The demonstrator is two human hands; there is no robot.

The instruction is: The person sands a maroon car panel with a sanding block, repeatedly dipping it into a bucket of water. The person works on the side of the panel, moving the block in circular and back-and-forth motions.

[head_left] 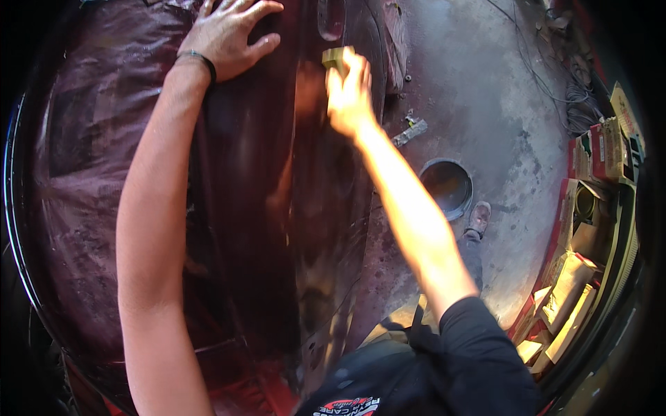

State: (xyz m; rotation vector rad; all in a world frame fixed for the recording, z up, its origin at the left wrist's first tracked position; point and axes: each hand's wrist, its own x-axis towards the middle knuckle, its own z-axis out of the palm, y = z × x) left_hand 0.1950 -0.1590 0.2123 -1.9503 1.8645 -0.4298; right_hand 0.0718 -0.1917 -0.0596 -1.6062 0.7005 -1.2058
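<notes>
While the left hand (225,33) rests on the dark red panel (253,132), thumb and fingers apart, likely to steady the reach, the right hand (350,93) has its fingers clamped on a yellowish block (333,57) (blurred, so contact with the panel I cannot tell) near the oval slot (331,26). Streaks catch light across the panel; beside it, a bucket (463,204) stands on stained concrete (496,69), cardboard boxes (570,288) beyond.
</notes>
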